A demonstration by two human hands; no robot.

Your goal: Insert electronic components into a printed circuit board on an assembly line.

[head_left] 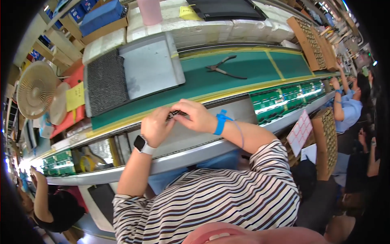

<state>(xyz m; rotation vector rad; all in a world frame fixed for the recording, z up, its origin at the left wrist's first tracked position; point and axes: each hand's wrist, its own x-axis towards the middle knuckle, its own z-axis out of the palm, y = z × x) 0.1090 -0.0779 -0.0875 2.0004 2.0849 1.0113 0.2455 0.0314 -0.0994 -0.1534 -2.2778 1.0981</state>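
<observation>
Above the conveyor line's near rail, my left hand (155, 125) and my right hand (194, 117) meet with fingers pinched together. Between the fingertips is a small black part (174, 113) with light spots. Its exact kind is too small to make out, and my fingers cover some of it. A watch sits on my left wrist, and a blue strap (220, 122) with a cord circles my right wrist. Just beyond my hands lies a grey tray (152, 61), with rows of small black parts (106, 83) filling its left side. Pliers (221, 69) with dark handles rest spread on the green mat.
Green circuit boards (286, 99) line the rail at right, more (59, 163) at left beside a yellow tape roll (86, 163). A fan (36, 89) stands far left. Cardboard trays (307, 42) hold parts at back right. Co-workers sit on both sides.
</observation>
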